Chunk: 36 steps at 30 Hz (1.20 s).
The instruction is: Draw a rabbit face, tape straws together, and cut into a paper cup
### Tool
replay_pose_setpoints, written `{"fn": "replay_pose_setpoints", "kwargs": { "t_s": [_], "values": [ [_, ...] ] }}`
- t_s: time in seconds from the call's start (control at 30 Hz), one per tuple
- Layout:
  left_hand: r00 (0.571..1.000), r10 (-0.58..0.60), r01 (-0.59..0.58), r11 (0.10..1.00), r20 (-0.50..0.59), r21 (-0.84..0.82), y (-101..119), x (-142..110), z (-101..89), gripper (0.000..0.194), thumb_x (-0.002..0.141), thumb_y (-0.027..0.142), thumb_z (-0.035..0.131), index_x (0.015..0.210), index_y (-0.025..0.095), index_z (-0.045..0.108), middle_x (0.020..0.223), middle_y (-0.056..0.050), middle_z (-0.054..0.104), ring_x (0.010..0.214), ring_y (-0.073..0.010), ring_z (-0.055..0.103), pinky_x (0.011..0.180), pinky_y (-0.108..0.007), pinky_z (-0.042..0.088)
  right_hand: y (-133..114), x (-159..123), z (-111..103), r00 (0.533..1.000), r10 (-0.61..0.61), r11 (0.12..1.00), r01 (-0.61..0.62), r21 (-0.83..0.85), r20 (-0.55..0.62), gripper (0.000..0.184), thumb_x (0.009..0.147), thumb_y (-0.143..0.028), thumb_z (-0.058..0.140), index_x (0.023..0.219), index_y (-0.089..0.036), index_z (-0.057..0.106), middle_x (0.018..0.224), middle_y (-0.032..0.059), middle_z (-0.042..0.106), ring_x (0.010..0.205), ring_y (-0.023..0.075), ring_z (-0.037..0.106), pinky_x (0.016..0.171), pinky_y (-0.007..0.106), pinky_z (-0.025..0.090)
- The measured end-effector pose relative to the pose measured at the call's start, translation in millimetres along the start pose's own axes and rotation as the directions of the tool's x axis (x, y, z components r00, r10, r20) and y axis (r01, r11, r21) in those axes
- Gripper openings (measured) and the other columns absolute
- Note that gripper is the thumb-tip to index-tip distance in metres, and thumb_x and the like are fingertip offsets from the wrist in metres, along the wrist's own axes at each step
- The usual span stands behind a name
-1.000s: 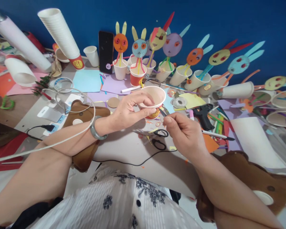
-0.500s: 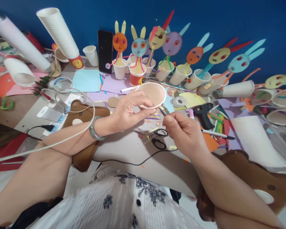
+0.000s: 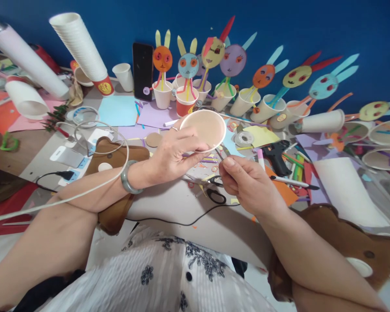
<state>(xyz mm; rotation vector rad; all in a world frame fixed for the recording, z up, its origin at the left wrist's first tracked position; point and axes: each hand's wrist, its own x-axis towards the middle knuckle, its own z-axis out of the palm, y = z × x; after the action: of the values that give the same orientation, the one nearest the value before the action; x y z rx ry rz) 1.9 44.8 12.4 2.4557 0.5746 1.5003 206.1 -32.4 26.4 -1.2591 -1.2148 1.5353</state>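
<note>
My left hand [image 3: 177, 149] is closed on the rim of a white paper cup [image 3: 208, 125], whose open mouth tilts towards me. The fingers lie over the near edge, with the thumb below. My right hand [image 3: 247, 180] is closed around a thin two-pronged metal tool [image 3: 222, 152]. Its prongs point up at the cup's lower right rim; whether they touch it I cannot tell. The tool's other end is hidden in my fist. Beneath my hands lie black-handled scissors [image 3: 216, 196] among paper scraps.
Along the blue wall stand paper cups [image 3: 220, 97] with rabbit-faced puppets. A tall cup stack [image 3: 82, 47] leans at back left, beside a black phone [image 3: 143, 71]. At right lie a black glue gun [image 3: 277, 156] and a marker [image 3: 294, 182]. A white cable [image 3: 84, 194] crosses my left forearm.
The cup has tipped a little more towards me, and my left fingers have shifted on its rim. My right hand has moved slightly left, with the tool closer to the rim.
</note>
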Motion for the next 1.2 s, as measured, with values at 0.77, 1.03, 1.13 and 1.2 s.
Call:
{"fn": "replay_pose_setpoints", "kwargs": {
  "t_s": [0.77, 1.03, 1.13, 1.2],
  "values": [
    [0.998, 0.052, -0.054, 0.994, 0.021, 0.093, 4.2, -1.4, -1.3, 0.008, 0.098, 0.024, 0.063, 0.09, 0.024, 0.064, 0.076, 0.002, 0.061, 0.067, -0.0119, 0.057, 0.068, -0.029, 0.045, 1.3, -4.9, 2.2, 0.901, -0.407, 0.797, 0.271, -0.54, -0.148, 0.047, 0.094, -0.066, 0.061, 0.076, -0.023, 0.058, 0.055, -0.004, 0.042, 0.049, 0.0112, 0.033, 0.048, 0.029, 0.028],
    [0.998, 0.065, -0.066, 0.993, 0.008, 0.102, 4.2, -1.8, -1.1, 0.007, 0.097, 0.02, 0.063, 0.092, 0.025, 0.063, 0.077, 0.003, 0.061, 0.068, -0.0116, 0.057, 0.069, -0.029, 0.046, -2.1, -2.0, -0.7, 1.0, -0.025, 0.992, 0.027, -0.121, 0.015, 0.053, 0.09, -0.073, 0.061, 0.074, -0.023, 0.052, 0.05, -0.0093, 0.027, 0.043, 0.0081, 0.019, 0.041, 0.025, 0.019],
    [0.996, 0.086, -0.086, 0.99, 0.01, 0.112, 5.0, -1.6, -1.1, 0.007, 0.097, 0.019, 0.063, 0.093, 0.025, 0.062, 0.075, 0.003, 0.06, 0.067, -0.0113, 0.057, 0.068, -0.028, 0.046, -2.2, -0.6, -0.5, 0.983, 0.119, 0.987, -0.133, 0.093, 0.141, 0.053, 0.089, -0.073, 0.062, 0.076, -0.023, 0.05, 0.05, -0.0121, 0.02, 0.042, 0.0062, 0.011, 0.04, 0.023, 0.014],
    [0.994, 0.109, -0.111, 0.987, 0.025, 0.115, 5.9, -1.3, -1.2, 0.007, 0.098, 0.019, 0.062, 0.094, 0.024, 0.063, 0.074, 0.003, 0.059, 0.067, -0.0111, 0.056, 0.065, -0.027, 0.044, -0.3, -1.0, -0.3, 0.996, 0.057, 0.998, -0.06, 0.037, 0.075, 0.053, 0.088, -0.073, 0.064, 0.074, -0.023, 0.051, 0.051, -0.0107, 0.026, 0.043, 0.0063, 0.016, 0.04, 0.023, 0.015]
  ]
}}
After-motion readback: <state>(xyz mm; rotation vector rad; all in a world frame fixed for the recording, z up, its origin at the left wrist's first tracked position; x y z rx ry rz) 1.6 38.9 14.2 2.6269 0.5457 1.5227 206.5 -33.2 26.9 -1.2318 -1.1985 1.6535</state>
